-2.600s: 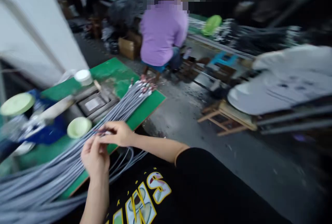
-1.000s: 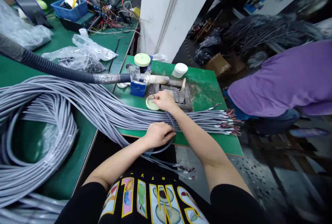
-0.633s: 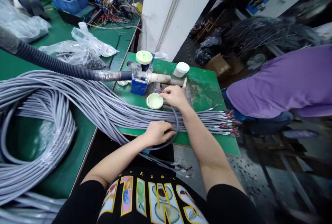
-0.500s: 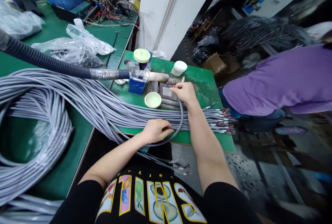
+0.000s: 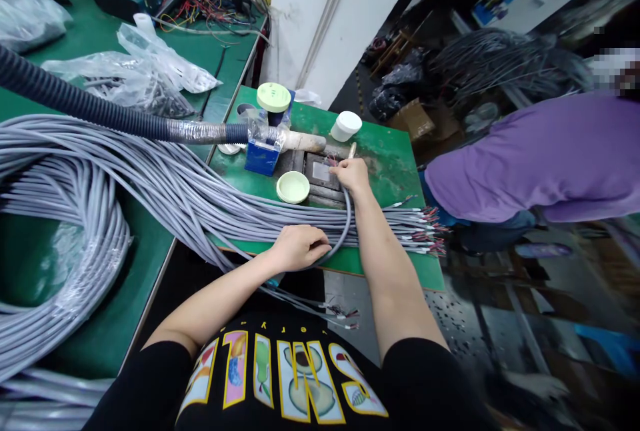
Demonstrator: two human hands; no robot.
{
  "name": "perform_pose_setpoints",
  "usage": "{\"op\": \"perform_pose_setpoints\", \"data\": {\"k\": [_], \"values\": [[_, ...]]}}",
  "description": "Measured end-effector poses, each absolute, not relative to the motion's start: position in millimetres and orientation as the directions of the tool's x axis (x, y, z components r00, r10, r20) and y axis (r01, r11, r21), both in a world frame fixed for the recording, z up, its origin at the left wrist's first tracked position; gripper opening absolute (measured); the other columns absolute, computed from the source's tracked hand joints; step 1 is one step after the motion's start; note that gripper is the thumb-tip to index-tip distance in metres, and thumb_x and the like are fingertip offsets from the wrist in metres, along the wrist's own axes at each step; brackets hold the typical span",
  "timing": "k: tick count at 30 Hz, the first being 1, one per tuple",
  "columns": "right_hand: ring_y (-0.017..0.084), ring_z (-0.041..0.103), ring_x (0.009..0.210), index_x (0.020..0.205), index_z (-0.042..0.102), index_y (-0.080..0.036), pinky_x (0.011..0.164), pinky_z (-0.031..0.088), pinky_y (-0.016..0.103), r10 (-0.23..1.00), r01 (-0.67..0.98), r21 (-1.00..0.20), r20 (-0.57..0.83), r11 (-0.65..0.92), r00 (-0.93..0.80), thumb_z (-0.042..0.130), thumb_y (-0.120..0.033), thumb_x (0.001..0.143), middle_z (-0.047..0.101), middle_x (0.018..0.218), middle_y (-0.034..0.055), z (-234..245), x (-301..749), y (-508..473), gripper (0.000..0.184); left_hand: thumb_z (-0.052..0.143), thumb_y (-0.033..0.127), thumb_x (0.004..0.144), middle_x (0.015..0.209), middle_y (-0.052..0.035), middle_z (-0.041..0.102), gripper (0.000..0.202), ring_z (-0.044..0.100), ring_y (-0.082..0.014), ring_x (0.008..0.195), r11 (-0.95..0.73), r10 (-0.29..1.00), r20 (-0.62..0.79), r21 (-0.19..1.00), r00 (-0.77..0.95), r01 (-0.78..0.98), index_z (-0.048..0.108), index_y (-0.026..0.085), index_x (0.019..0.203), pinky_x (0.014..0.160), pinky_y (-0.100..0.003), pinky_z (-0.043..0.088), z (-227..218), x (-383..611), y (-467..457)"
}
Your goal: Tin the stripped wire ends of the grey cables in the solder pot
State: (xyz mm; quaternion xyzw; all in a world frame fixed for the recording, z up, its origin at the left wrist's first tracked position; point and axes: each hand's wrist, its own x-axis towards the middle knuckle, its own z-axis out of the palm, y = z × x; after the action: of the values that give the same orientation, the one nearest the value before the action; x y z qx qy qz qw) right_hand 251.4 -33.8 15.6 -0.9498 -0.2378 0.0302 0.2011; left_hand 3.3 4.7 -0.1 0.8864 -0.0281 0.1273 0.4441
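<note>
My right hand (image 5: 354, 176) is closed in a pinch on the end of a grey cable (image 5: 346, 221), with thin reddish wires showing at its fingertips. Those fingertips are beside the square silvery surface (image 5: 323, 172) of a dark metal block that looks like a solder pot. From there the cable curves down to my left hand (image 5: 299, 248), whose curled fingers close around it near the green table's front edge. Behind the left hand runs a thick bundle of grey cables (image 5: 250, 208), their stripped, coloured wire ends (image 5: 430, 231) spread to the right.
A ribbed black hose (image 5: 125, 121) crosses from the left, its pale nozzle (image 5: 307, 142) beside the block. Around it stand a pale green lid (image 5: 293, 188), a round green-topped container (image 5: 273, 96) and a white tub (image 5: 346, 126). Coiled cables (image 5: 95, 238) lie left. A person in purple (image 5: 530, 158) is at right.
The view has shifted slightly, so the table items sit a little higher and further left. Both hands keep nearly the same places and hold on the cable.
</note>
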Motion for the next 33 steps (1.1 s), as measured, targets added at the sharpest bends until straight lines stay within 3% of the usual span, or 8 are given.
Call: {"op": "perform_pose_setpoints", "data": {"k": [9,16,22,24,26,28,30,33], "values": [[0.017,0.054,0.063,0.053,0.065,-0.016,0.058,0.035,0.027,0.452,0.429,-0.351,0.016,-0.833,0.892,0.065,-0.029,0.061,0.055,0.055,0.0026,13,250,-28,0.016,0.055,0.03,0.088,0.084,-0.0005,0.071,0.016,0.063,-0.0146,0.078,-0.607,0.063,0.27,0.775,0.961,-0.178,0.067,0.02,0.084,0.07,-0.024,0.042,0,3,5],[0.014,0.053,0.055,0.053,0.057,-0.015,0.053,0.038,0.024,0.473,0.531,-0.573,0.263,-0.625,0.841,0.058,-0.036,0.074,0.053,0.049,-0.0006,50,227,-83,0.029,0.057,0.03,0.086,0.078,-0.0023,0.069,0.016,0.061,-0.0136,0.073,-0.532,0.091,0.299,0.821,0.95,-0.208,0.068,0.018,0.084,0.067,-0.023,0.042,-1,3,8],[0.018,0.064,0.061,0.07,0.066,-0.018,0.061,0.051,0.029,0.192,0.328,-0.764,0.266,-0.556,0.945,0.061,-0.042,0.078,0.068,0.067,0.005,78,132,-211,0.026,0.056,0.034,0.086,0.067,-0.0006,0.065,0.023,0.051,-0.0094,0.055,-0.342,0.177,0.191,0.932,0.965,-0.121,0.068,0.015,0.081,0.053,-0.02,0.038,7,1,17],[0.02,0.065,0.059,0.078,0.068,-0.019,0.062,0.052,0.032,0.096,0.172,-0.787,0.144,-0.592,0.985,0.06,-0.044,0.079,0.069,0.069,0.0075,66,103,-258,0.026,0.055,0.035,0.086,0.068,-0.0013,0.066,0.025,0.051,-0.0097,0.055,-0.347,0.193,0.181,0.932,0.965,-0.105,0.069,0.014,0.081,0.054,-0.021,0.038,12,-1,21],[0.022,0.063,0.054,0.07,0.067,-0.02,0.06,0.052,0.034,0.105,-0.024,-0.713,-0.137,-0.701,0.985,0.057,-0.046,0.079,0.068,0.062,0.0083,45,84,-302,0.029,0.055,0.035,0.087,0.074,-0.0027,0.067,0.024,0.055,-0.0119,0.064,-0.476,0.145,0.241,0.867,0.96,-0.146,0.069,0.015,0.082,0.062,-0.023,0.041,15,-3,23],[0.023,0.062,0.051,0.052,0.059,-0.022,0.058,0.049,0.035,0.084,-0.112,-0.462,-0.383,-0.88,0.92,0.056,-0.044,0.078,0.064,0.053,0.0079,21,72,-332,0.033,0.054,0.033,0.089,0.08,-0.0046,0.067,0.023,0.057,-0.0155,0.075,-0.664,0.028,0.289,0.721,0.957,-0.198,0.07,0.017,0.085,0.072,-0.027,0.042,17,-4,20],[0.022,0.061,0.051,0.044,0.053,-0.023,0.059,0.047,0.034,0.115,-0.029,-0.267,-0.505,-0.963,0.855,0.056,-0.042,0.076,0.06,0.047,0.0064,1,63,-343,0.038,0.053,0.031,0.09,0.085,-0.0071,0.066,0.022,0.055,-0.0197,0.085,-0.819,-0.08,0.267,0.532,0.96,-0.216,0.07,0.017,0.089,0.077,-0.032,0.041,16,-4,12],[0.018,0.062,0.054,0.057,0.059,-0.021,0.06,0.047,0.029,0.386,0.117,-0.447,-0.577,-0.887,0.719,0.051,-0.045,0.081,0.063,0.052,0.003,-14,49,-324,0.035,0.052,0.03,0.09,0.092,-0.01,0.062,0.022,0.05,-0.0251,0.092,-0.937,-0.141,0.198,0.29,0.97,-0.195,0.068,0.017,0.096,0.075,-0.036,0.037,15,-5,-3]]}}
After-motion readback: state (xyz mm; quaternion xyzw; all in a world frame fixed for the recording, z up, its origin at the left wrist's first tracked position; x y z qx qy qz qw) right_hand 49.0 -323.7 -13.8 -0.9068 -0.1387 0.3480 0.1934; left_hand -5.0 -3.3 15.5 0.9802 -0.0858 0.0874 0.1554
